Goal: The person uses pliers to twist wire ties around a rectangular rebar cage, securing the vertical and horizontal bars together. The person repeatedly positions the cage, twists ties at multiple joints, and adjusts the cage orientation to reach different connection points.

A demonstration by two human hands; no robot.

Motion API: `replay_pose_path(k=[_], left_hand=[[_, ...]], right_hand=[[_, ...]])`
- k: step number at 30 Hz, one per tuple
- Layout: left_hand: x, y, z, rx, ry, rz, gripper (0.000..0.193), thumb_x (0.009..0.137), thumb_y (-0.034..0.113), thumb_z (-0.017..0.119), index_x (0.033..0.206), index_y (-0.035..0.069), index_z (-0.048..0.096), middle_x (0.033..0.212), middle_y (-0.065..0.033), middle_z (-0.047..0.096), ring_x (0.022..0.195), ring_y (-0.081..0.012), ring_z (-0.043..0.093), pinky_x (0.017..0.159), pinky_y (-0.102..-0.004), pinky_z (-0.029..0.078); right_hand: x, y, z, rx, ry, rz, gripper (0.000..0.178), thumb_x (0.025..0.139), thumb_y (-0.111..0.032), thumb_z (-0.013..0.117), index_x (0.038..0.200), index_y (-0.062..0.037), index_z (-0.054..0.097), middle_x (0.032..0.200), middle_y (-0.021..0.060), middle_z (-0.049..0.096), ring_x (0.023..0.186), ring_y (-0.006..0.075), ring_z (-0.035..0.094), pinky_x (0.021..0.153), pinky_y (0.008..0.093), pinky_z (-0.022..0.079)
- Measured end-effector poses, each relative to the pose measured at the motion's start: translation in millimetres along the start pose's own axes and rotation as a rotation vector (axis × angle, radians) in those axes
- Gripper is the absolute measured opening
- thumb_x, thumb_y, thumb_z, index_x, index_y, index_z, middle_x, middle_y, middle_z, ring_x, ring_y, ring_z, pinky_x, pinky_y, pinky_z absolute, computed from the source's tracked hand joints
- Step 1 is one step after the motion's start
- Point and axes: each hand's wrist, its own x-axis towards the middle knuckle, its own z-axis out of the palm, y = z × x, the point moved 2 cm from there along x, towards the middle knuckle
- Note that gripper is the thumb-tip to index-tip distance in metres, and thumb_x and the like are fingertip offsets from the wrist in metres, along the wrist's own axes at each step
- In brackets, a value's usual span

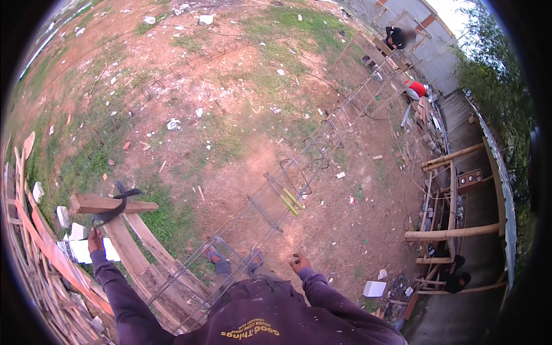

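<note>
My left hand (pixel 95 241) reaches out to the left, its fingers closed at the lower end of a bundle of dark tie wires (pixel 119 204). That bundle drapes over a short wooden beam (pixel 92 203) on top of upright planks. In front of my body, my right hand (pixel 299 263) is held low with its fingers curled; whatever may be in them is too small to make out. A long cage of steel reinforcing bars (pixel 261 211) runs from my waist toward the far right. On it rests a pair of pincers with yellow-green handles (pixel 291 201), beyond my right hand.
Bamboo poles and boards (pixel 43 253) are stacked at the left. Along the right stand a bamboo frame (pixel 454 233) and a metal roof edge (pixel 501 190). People (pixel 397 38) are at the far right, another near the frame. Rubble and a white block (pixel 374 288) lie on the ground.
</note>
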Motion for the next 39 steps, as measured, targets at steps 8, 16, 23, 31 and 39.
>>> replay_pose_path(k=[8,16,23,31,39], left_hand=[[5.2,-10.2,2.0,-0.121,-0.047,-0.009,0.017,0.091,0.029,0.061,0.101,0.014,0.060,0.099,0.0006,0.063,0.098,-0.0153,0.061,0.071,-0.0286,0.047],[32.6,-28.9,-7.1,-0.091,0.124,0.126,0.012,0.093,0.022,0.053,0.093,0.010,0.053,0.086,-0.0036,0.058,0.070,-0.0136,0.053,0.055,-0.0257,0.042],[19.3,-33.6,-19.6,-0.316,-0.024,-0.027,0.021,0.098,0.026,0.054,0.089,0.007,0.051,0.078,-0.0036,0.056,0.059,-0.0106,0.049,0.043,-0.0239,0.038],[-28.4,26.1,19.3,-0.437,-0.096,0.158,0.020,0.097,0.012,0.049,0.079,0.005,0.048,0.060,-0.0023,0.046,0.043,-0.0109,0.036,0.040,-0.0256,0.034],[-374.7,147.3,120.8,-0.476,0.068,1.316,0.012,0.097,0.011,0.049,0.096,0.002,0.057,0.071,-0.0049,0.054,0.057,-0.0143,0.047,0.064,-0.0311,0.051]], right_hand=[[-6.2,37.1,16.9,0.044,-0.083,0.090,0.053,0.080,-0.028,0.070,0.127,-0.0072,0.056,0.101,0.0205,0.069,0.085,0.0279,0.069,0.079,0.0381,0.053],[8.8,35.6,24.9,0.171,-0.081,0.038,0.048,0.084,-0.023,0.068,0.126,-0.0045,0.055,0.098,0.0204,0.068,0.076,0.0241,0.069,0.069,0.0361,0.054],[3.1,36.3,35.9,0.167,-0.110,0.078,0.047,0.084,-0.024,0.068,0.125,-0.0048,0.055,0.098,0.0189,0.068,0.076,0.0234,0.070,0.064,0.0335,0.054],[-11.6,42.6,34.2,0.233,-0.181,0.163,0.045,0.082,-0.028,0.070,0.120,-0.0070,0.060,0.089,0.0156,0.070,0.069,0.0210,0.069,0.066,0.0332,0.055],[-19.3,-68.2,-22.3,0.477,-0.177,-0.098,0.037,0.093,-0.031,0.061,0.105,0.0041,0.062,0.085,0.0116,0.068,0.071,0.0153,0.065,0.066,0.0296,0.053]])
